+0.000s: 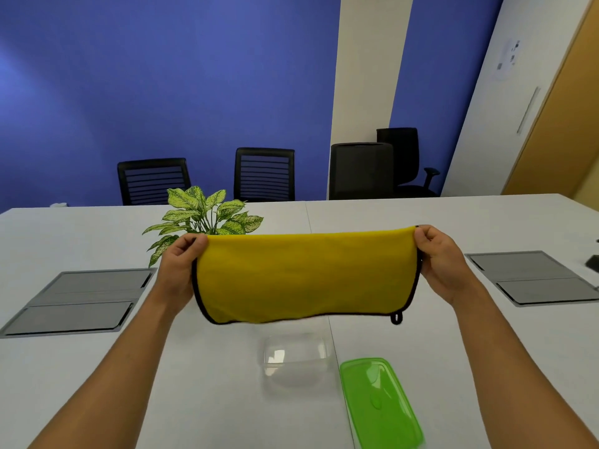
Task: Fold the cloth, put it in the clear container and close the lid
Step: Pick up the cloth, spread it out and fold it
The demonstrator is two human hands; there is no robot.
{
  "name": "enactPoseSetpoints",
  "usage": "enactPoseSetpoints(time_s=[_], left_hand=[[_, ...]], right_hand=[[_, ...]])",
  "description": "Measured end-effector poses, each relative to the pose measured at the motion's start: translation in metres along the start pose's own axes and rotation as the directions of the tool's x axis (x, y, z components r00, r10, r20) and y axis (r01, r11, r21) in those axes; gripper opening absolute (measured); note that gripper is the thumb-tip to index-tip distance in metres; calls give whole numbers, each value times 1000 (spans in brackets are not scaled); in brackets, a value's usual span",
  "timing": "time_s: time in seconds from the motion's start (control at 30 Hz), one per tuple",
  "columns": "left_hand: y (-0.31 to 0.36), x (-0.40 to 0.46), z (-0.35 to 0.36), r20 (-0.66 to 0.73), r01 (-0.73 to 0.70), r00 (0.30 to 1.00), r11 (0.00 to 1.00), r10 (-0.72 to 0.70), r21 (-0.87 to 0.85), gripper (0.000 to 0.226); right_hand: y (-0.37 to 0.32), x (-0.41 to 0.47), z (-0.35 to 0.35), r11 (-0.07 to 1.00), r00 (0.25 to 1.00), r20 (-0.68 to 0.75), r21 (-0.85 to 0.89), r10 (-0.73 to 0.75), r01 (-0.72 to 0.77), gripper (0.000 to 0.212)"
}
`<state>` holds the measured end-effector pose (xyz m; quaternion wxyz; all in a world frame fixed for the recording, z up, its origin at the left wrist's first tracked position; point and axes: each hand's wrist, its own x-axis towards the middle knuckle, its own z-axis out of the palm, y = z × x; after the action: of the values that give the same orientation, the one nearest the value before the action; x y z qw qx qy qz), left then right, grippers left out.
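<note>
A yellow cloth [306,277] with a dark trim hangs stretched in the air above the table, doubled over along its top edge. My left hand [181,267] pinches its upper left corner and my right hand [440,260] pinches its upper right corner. A small black loop dangles at the cloth's lower right. Below the cloth, the clear container [296,359] stands open on the white table. Its green lid [381,401] lies flat on the table just right of it.
A potted green plant [204,215] stands behind the cloth at the left. Grey panels are set into the white table [97,384], one at the left [81,299] and one at the right [531,277]. Black chairs [264,173] line the far side.
</note>
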<state>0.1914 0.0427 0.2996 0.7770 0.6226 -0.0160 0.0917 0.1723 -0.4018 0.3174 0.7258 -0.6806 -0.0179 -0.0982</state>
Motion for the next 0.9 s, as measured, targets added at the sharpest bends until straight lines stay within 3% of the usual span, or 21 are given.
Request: enactPoseSetpoints(time_s=[0.03, 0.1, 0.17, 0.23, 0.37, 0.5, 0.6, 0.73, 0.83, 0.9], left_hand=[[1, 1, 1, -21, 13, 1000, 1000, -12, 10, 13], [-2, 3, 9, -176, 1, 984, 988, 26, 156, 14], [-8, 2, 24, -392, -1, 905, 921, 167, 389, 18], [-9, -4, 43, -453, -28, 841, 861, 295, 509, 19], [-7, -15, 78, -317, -143, 872, 813, 373, 565, 18], [3, -24, 113, 9, -347, 918, 794, 396, 499, 19], [14, -27, 134, 172, -429, 903, 793, 394, 433, 12], [25, -27, 144, 257, -331, 934, 872, 249, 360, 8], [31, -27, 139, 320, -208, 941, 931, 108, 298, 24], [33, -27, 136, 370, -222, 925, 916, 89, 335, 30]], right_hand=[[0, 0, 2, 1000, 1000, -9, 3, 13, -13, 24], [5, 4, 14, 997, 986, -164, -65, 32, -43, 21], [12, 8, 30, 983, 930, -367, -170, 0, -68, 17], [17, 6, 49, 963, 900, -428, -268, -84, -38, 17], [15, -2, 91, 912, 913, -342, -404, -224, 73, 15], [4, -12, 134, 896, 935, -206, -401, -289, 189, 12], [-4, -17, 161, 890, 942, -127, -386, -312, 243, 12], [-5, -19, 177, 891, 943, -72, -358, -325, 280, 14], [-4, -19, 172, 896, 944, -65, -340, -324, 285, 18], [-4, -19, 169, 895, 944, -56, -339, -326, 289, 19]])
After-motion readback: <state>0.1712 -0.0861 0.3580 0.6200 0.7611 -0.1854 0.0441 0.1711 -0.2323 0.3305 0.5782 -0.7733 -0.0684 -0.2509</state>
